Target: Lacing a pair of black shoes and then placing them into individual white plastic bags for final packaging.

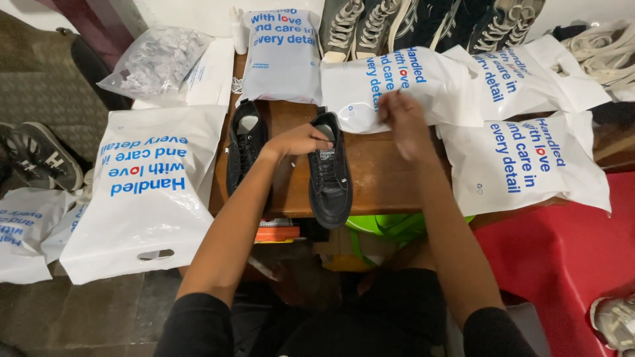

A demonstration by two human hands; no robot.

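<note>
While left hand (297, 140) holds it — black laced shoe (329, 175).

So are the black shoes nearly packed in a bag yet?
Not yet. Both black shoes lie bare on the wooden table. The left hand rests on one black shoe; the right hand touches a white bag. The other shoe waits untouched. Nothing shows inside a bag.

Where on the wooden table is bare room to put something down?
Bare wood lies on the wooden table between the right black shoe and the white bag. A narrower strip lies between both shoes. The back edge is crowded with bags and sneakers.
</note>
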